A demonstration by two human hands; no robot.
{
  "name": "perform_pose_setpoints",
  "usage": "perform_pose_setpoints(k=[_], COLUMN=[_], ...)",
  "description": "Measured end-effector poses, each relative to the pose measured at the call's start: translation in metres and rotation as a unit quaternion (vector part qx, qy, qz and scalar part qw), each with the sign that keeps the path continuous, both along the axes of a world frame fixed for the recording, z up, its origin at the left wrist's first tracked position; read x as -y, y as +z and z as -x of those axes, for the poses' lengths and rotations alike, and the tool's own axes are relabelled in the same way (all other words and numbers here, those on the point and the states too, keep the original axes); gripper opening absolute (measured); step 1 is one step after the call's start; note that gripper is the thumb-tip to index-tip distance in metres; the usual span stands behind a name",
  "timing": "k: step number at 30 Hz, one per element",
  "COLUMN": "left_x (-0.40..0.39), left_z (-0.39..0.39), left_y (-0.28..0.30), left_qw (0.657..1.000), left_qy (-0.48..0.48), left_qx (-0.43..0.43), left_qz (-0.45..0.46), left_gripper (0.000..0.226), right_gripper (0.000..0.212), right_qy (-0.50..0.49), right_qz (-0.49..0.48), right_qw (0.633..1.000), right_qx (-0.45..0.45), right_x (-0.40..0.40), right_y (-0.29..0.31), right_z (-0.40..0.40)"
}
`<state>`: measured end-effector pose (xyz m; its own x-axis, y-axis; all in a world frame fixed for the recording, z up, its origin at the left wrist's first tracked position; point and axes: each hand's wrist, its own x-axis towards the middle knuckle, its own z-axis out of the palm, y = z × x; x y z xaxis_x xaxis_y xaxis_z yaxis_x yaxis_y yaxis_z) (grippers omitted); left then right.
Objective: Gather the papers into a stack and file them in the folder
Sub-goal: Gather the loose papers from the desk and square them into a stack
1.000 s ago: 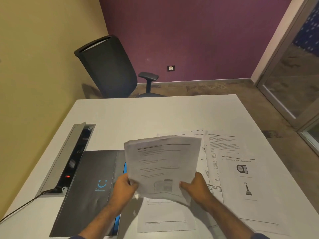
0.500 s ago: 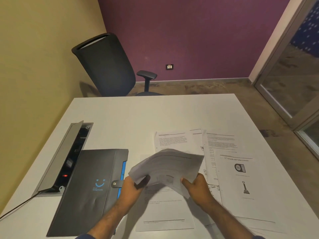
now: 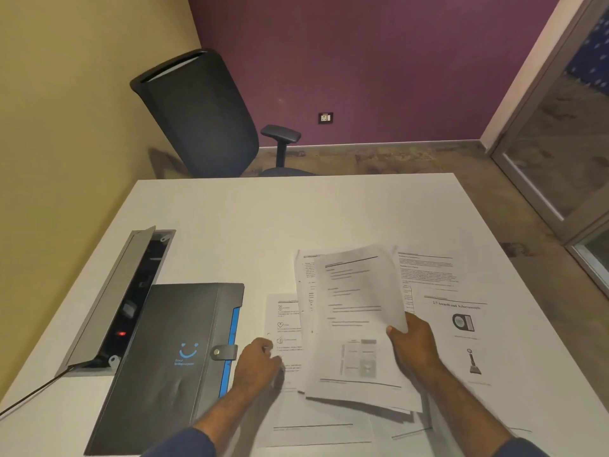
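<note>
Two bare forearms show, ending in the left hand (image 3: 255,364) and right hand (image 3: 413,349). Dark blue sleeves (image 3: 188,443) cover both arms at the elbows.

Printed papers (image 3: 356,318) lifted — dark folder (image 3: 171,357) closed, flat.

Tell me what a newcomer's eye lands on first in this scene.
First, the sheaf of papers held up over the middle of the white table by the right hand, while the left hand rests on a loose sheet beside it. Next, the dark folder with a blue smile, snapped shut at the left. Behind, a black office chair stands against the purple wall.
</note>
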<state>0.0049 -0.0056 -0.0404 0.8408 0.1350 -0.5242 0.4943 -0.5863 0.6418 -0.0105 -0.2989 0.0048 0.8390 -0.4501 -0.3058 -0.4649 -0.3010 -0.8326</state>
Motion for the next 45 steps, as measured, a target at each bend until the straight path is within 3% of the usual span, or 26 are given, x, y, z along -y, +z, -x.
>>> perform_pose_setpoints(k=[12, 14, 17, 20, 27, 31, 34, 38, 41, 45], left_x=[0.075, 0.083, 0.081, 0.064, 0.006, 0.007, 0.017, 0.021, 0.014, -0.011], left_z=[-0.042, -0.046, -0.047, -0.039, 0.008, 0.019, 0.014, 0.006, 0.001, -0.004], left_y=[-0.006, -0.009, -0.013, -0.016, -0.015, -0.007, 0.000, -0.002, -0.004, 0.006], left_qw=[0.999, 0.999, 0.998, 0.995, 0.989, 0.985, 0.993, 0.997, 0.998, 0.992], left_qy=[-0.023, -0.027, -0.031, -0.060, -0.078, -0.018, 0.021, 0.006, -0.015, -0.029], left_qx=[0.005, 0.000, 0.007, 0.007, -0.033, 0.005, 0.012, -0.008, 0.027, 0.086], left_qz=[-0.022, -0.041, -0.053, -0.082, -0.125, -0.172, -0.120, -0.075, -0.054, -0.091], left_gripper=[0.051, 0.044, 0.011, 0.021, 0.011, 0.046, 0.064, 0.038, 0.011, 0.010], right_gripper=[0.033, 0.032, 0.033, 0.034, 0.034, 0.032, 0.031, 0.032, 0.033, 0.031], right_qy=[-0.019, -0.012, -0.008, -0.009, 0.000, 0.022, 0.020, 0.013, 0.001, -0.012], right_qz=[0.063, 0.059, 0.045, 0.025, -0.029, -0.029, -0.042, -0.057, -0.058, -0.043], right_qw=[0.995, 0.995, 0.995, 0.997, 0.997, 0.997, 0.997, 0.997, 0.997, 0.998], right_qx=[-0.072, -0.079, -0.085, -0.078, -0.065, -0.065, -0.063, -0.059, -0.050, -0.041], right_x=[0.033, 0.032, 0.031, 0.031, 0.019, 0.007, 0.002, 0.002, 0.006, 0.010], right_y=[-0.012, -0.012, -0.013, -0.016, -0.021, -0.024, -0.025, -0.021, -0.019, -0.018], right_z=[-0.003, -0.002, -0.002, -0.003, -0.007, -0.002, 0.003, 0.010, 0.015, 0.021])
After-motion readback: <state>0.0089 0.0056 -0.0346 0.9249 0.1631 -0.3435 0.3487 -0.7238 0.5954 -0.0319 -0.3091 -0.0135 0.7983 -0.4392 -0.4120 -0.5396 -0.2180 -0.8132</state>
